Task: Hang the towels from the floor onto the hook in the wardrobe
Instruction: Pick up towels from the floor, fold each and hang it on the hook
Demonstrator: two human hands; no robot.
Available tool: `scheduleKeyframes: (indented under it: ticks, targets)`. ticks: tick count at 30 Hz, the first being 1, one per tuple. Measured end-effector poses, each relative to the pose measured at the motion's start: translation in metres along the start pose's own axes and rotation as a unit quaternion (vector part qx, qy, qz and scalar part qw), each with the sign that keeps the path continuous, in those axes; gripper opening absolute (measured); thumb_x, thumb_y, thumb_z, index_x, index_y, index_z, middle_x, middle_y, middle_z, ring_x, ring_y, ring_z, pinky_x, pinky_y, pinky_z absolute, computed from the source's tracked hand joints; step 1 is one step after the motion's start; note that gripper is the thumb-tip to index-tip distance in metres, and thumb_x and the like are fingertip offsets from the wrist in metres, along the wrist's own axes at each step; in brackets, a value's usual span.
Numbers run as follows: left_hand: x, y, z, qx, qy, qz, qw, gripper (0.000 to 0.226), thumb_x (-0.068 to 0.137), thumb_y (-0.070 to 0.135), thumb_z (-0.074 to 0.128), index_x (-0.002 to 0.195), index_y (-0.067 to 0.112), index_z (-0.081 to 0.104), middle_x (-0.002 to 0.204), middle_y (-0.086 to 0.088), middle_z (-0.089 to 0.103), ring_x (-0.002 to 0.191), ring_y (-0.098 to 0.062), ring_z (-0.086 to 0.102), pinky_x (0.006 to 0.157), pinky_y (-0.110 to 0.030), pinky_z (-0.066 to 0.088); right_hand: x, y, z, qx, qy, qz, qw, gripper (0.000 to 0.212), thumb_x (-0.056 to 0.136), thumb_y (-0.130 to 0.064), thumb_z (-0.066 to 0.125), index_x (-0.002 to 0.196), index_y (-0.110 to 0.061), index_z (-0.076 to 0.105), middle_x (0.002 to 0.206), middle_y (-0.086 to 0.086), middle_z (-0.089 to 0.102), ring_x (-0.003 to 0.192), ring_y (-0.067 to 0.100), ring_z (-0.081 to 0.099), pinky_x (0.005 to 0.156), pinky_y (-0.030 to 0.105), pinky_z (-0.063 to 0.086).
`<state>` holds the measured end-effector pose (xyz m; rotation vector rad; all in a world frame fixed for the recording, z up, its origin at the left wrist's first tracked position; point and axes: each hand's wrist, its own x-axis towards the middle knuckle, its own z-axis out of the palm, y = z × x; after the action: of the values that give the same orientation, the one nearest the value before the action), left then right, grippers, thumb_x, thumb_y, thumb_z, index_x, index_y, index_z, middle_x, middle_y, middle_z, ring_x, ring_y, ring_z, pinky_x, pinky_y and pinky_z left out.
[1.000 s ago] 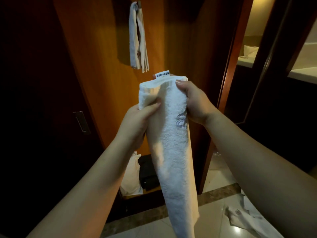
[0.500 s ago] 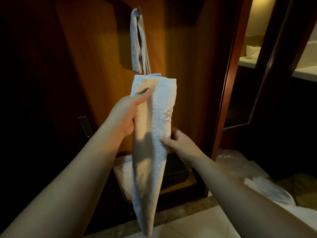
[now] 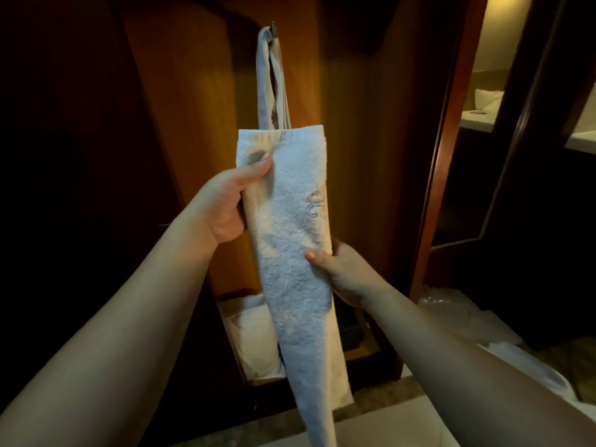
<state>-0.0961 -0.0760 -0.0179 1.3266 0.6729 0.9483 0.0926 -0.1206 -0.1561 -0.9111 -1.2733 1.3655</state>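
A person holds a folded white terry towel (image 3: 296, 253) upright before an open wardrobe (image 3: 193, 91). The left hand (image 3: 222, 208) grips the towel's upper part, thumb across the front, other fingers hidden behind the cloth. The right hand (image 3: 342, 272) pinches it lower down, thumb on the front. Above the left thumb, a second towel (image 3: 269, 82) hangs from a small hook (image 3: 274, 30). Below the right fingers, the towel tapers toward the floor.
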Motion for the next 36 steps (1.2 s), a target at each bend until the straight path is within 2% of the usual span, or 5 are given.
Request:
scheduleKeyframes:
  ticks: [13,22,27,32,36]
  targets:
    - [0.005,-0.001,0.004,-0.083,-0.037,0.019,0.996,0.031,0.093,0.032,0.062,0.119,0.015,0.065,0.115,-0.008,0.074,0.113,-0.03,0.069,0.08,-0.044,0.06,-0.017,-0.044,-0.014,-0.17,0.031,-0.023,0.985,0.109,0.041,-0.082,0.083,0.12,-0.01,0.063,0.114,0.009,0.075,0.105,0.029,0.073,0.097,0.053,0.055]
    - [0.015,0.004,0.019,-0.075,-0.002,-0.003,0.997,0.036,0.089,0.034,0.065,0.121,0.017,0.062,0.108,-0.007,0.077,0.105,-0.029,0.072,0.08,-0.047,0.058,-0.026,-0.034,-0.002,-0.201,0.112,-0.061,0.971,0.103,0.071,-0.091,0.035,0.141,-0.017,0.05,0.131,0.005,0.064,0.122,0.023,0.062,0.106,0.052,0.048]
    - [0.021,0.007,0.021,-0.094,-0.01,-0.004,0.996,0.037,0.084,0.03,0.071,0.117,0.015,0.064,0.105,-0.009,0.077,0.105,-0.03,0.072,0.075,-0.047,0.061,-0.021,-0.035,-0.008,-0.151,0.106,-0.058,0.981,0.131,0.041,-0.103,0.053,0.139,-0.017,0.052,0.123,0.002,0.07,0.113,0.02,0.069,0.098,0.044,0.056]
    - [0.034,0.01,0.025,-0.102,0.01,-0.022,0.995,0.037,0.09,0.025,0.07,0.124,0.013,0.062,0.114,-0.013,0.074,0.106,-0.034,0.071,0.083,-0.054,0.058,-0.021,-0.031,-0.025,-0.111,0.003,0.093,0.989,0.096,0.041,-0.065,0.093,0.11,-0.005,0.066,0.102,0.008,0.076,0.099,0.027,0.073,0.1,0.051,0.054]
    - [0.047,0.011,0.021,-0.084,0.064,-0.042,0.993,0.031,0.094,0.024,0.068,0.122,0.014,0.06,0.101,-0.012,0.077,0.093,-0.033,0.075,0.069,-0.051,0.061,-0.023,-0.03,-0.025,-0.243,-0.006,0.102,0.965,0.087,0.056,-0.074,0.076,0.118,-0.014,0.065,0.115,0.004,0.073,0.106,0.019,0.071,0.101,0.045,0.054]
